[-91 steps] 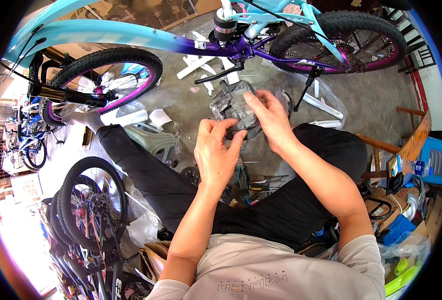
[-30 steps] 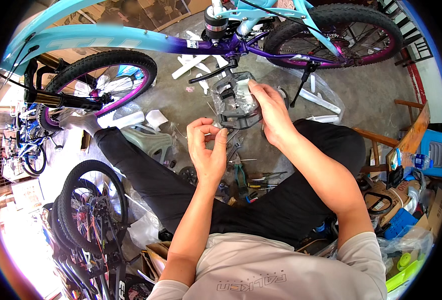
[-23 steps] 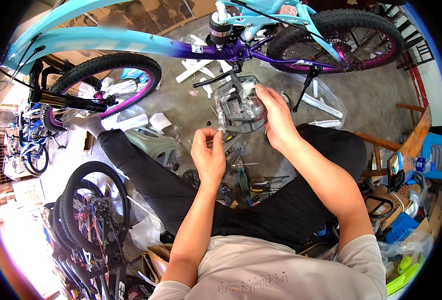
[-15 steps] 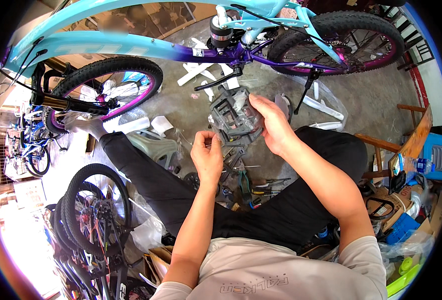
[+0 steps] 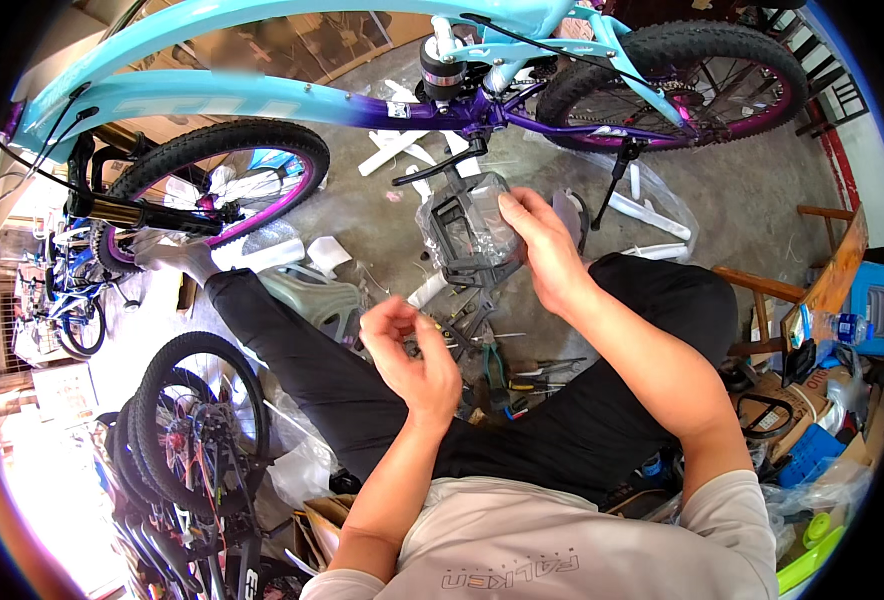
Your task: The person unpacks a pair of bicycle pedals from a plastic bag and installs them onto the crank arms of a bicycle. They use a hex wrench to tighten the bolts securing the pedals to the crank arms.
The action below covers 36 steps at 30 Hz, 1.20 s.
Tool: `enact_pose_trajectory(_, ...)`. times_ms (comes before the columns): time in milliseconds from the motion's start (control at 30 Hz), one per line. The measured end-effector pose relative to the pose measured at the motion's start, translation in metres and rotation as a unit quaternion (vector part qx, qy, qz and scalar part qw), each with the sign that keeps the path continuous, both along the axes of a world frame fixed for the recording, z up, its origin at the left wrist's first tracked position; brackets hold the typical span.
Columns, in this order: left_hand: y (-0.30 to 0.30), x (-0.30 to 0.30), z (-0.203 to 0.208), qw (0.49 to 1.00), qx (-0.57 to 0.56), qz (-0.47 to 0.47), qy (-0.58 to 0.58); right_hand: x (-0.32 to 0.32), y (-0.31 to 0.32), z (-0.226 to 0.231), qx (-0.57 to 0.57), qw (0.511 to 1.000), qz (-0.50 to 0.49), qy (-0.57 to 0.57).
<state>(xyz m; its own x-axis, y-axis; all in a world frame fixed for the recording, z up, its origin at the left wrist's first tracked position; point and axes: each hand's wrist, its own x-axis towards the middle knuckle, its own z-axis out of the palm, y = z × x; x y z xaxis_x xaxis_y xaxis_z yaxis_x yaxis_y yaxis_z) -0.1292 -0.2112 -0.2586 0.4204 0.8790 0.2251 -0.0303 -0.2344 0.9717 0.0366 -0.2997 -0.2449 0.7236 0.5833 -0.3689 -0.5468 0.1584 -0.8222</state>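
My right hand (image 5: 552, 250) grips dark bicycle pedals (image 5: 452, 232) by their right side, with clear plastic wrap (image 5: 499, 240) around them. They are held up between my knees, below the crank arm (image 5: 440, 164) of a turquoise and purple bicycle (image 5: 362, 108). Apart from the pedals, lower and to the left, is my left hand (image 5: 414, 368). Its fingers are curled in toward the thumb; whether something small is pinched there cannot be made out.
Pliers (image 5: 494, 368) and screwdrivers (image 5: 552, 375) lie on the floor between my legs. White foam tubes (image 5: 390, 150) are scattered under the bicycle. More bicycle wheels (image 5: 197, 420) stand at the left. A wooden stool (image 5: 827, 275), cardboard and plastic bags crowd the right.
My left hand has come away from the wrapped pedals, down toward me. The pedals have turned slightly in my right hand, which stays in about the same place.
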Motion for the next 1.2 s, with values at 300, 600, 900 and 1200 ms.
enact_pose_trajectory(300, 0.004, 0.022, -0.004, 0.987, 0.011, -0.108, 0.123, -0.005, 0.001, -0.003, 0.024, 0.999, -0.031, -0.014)
enact_pose_trajectory(600, 0.023, 0.027, 0.000, 0.881, -0.409, -0.236, -0.031, 0.000, -0.002, -0.006, 0.044, 0.997, 0.048, 0.048)
enact_pose_trajectory(900, 0.024, 0.026, 0.008, 0.840, -0.479, -0.232, -0.102, 0.000, 0.003, -0.009, -0.175, 0.952, 0.111, -0.224)
enact_pose_trajectory(1200, 0.027, 0.024, -0.003, 0.890, -0.428, -0.149, -0.047, -0.012, -0.002, 0.026, -0.081, 0.678, 0.067, -0.728)
